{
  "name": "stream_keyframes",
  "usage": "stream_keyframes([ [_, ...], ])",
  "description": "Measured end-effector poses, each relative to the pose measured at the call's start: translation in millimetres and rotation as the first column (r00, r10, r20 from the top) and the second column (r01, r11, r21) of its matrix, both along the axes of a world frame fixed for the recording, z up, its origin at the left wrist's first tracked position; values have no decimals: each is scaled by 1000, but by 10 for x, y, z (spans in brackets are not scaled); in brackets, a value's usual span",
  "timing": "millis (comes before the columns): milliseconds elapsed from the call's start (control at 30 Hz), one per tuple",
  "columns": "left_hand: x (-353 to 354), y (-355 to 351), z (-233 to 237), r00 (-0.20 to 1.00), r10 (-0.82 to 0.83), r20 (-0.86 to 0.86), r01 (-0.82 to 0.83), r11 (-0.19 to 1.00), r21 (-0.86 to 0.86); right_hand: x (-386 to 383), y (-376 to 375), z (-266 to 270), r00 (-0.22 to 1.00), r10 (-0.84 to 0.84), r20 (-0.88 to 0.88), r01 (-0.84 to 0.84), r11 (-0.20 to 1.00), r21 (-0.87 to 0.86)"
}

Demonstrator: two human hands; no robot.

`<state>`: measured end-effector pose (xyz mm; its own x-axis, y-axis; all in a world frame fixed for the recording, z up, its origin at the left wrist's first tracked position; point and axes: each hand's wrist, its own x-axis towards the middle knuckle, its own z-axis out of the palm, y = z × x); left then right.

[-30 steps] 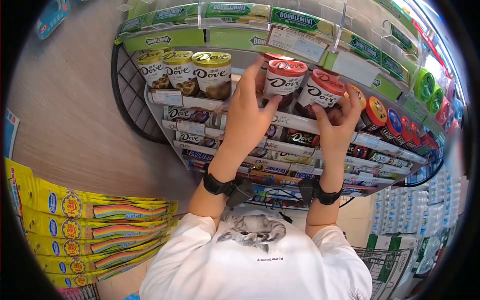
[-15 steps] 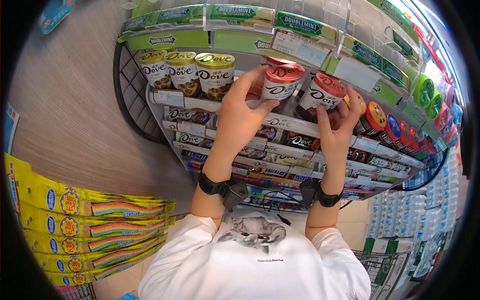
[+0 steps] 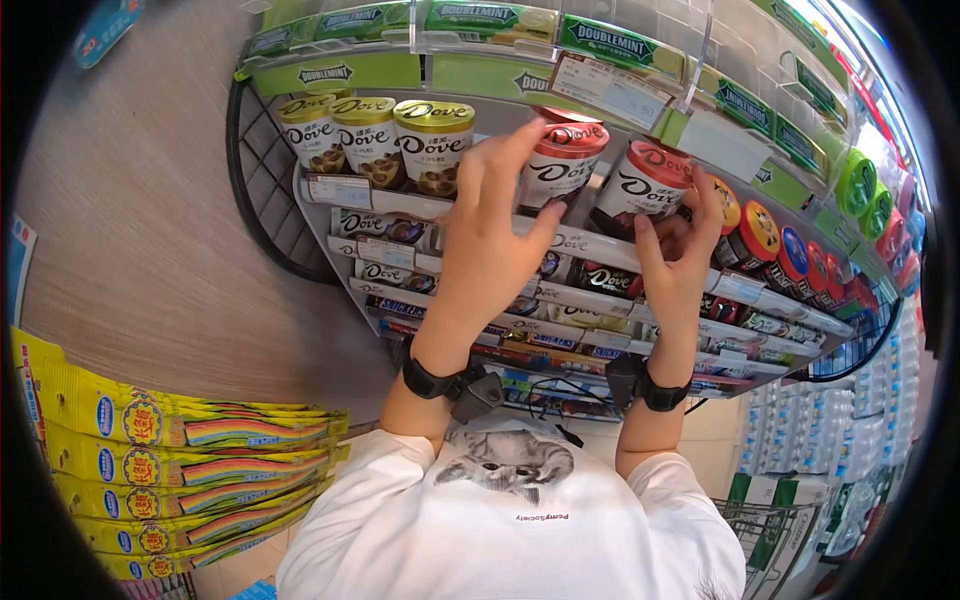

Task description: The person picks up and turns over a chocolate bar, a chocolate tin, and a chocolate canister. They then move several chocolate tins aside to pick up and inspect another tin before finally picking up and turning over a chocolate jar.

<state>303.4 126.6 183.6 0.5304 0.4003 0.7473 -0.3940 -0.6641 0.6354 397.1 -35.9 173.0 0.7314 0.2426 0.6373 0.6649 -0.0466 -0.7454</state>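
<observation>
My left hand (image 3: 495, 225) is curved round the left side of a red-lidded Dove chocolate tub (image 3: 565, 165), fingertips by the lid and thumb low at its front. The tub stands on the top chocolate shelf, with another red lid partly showing behind it. My right hand (image 3: 682, 235) grips a second red-lidded Dove tub (image 3: 640, 185), thumb on the front and fingers round the right side. This tub leans slightly. To the left stand several gold-lidded Dove tubs (image 3: 433, 150); Dove bars (image 3: 605, 278) fill the row beneath.
Doublemint gum boxes (image 3: 610, 45) and a price tag (image 3: 607, 90) sit just above the tubs. Round M&M's tubs (image 3: 757, 232) line the shelf at right. A black wire frame (image 3: 265, 190) edges the rack. Yellow candy packets (image 3: 190, 450) hang at lower left.
The tub at my left hand has come down slightly and sits more upright on the shelf. My left hand has shifted a little right and turned its back more to view. The right hand barely moved.
</observation>
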Motion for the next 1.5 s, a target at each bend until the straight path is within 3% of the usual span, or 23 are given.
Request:
stream_keyframes([
  [200, 8, 15, 59, 999, 42, 22, -45, 986, 161, 61, -49, 0, 988, 77, 131, -69, 996, -61],
  [367, 10, -2, 89, 977, 208, 40, -210, 928, 309, 17, -64, 19, 994, 84, 69, -78, 993, -90],
  [567, 21, -27, 144, 956, 292, 41, -274, 827, 490, 0, -53, 42, 994, 111, 8, -110, 989, -100],
  [933, 63, 25, 123, 938, 299, 177, -346, 859, 378, 49, -31, -59, 994, 75, 85, -72, 997, -37],
  [1067, 65, 55, 104, 975, 155, 157, -195, 938, 287, 28, -25, -30, 996, 73, 60, -69, 995, -68],
  [1133, 90, 72, 71, 984, 3, 177, -43, 975, 219, 44, -33, -32, 995, 69, 68, -63, 994, -94],
  [1467, 18, 227, 190, 994, -14, 109, -15, 966, 258, 40, -22, -33, 994, 73, 81, -66, 994, -83],
  [1500, 25, 217, 184, 989, 41, 144, -85, 944, 319, 39, -20, -34, 994, 72, 83, -65, 995, -82],
])
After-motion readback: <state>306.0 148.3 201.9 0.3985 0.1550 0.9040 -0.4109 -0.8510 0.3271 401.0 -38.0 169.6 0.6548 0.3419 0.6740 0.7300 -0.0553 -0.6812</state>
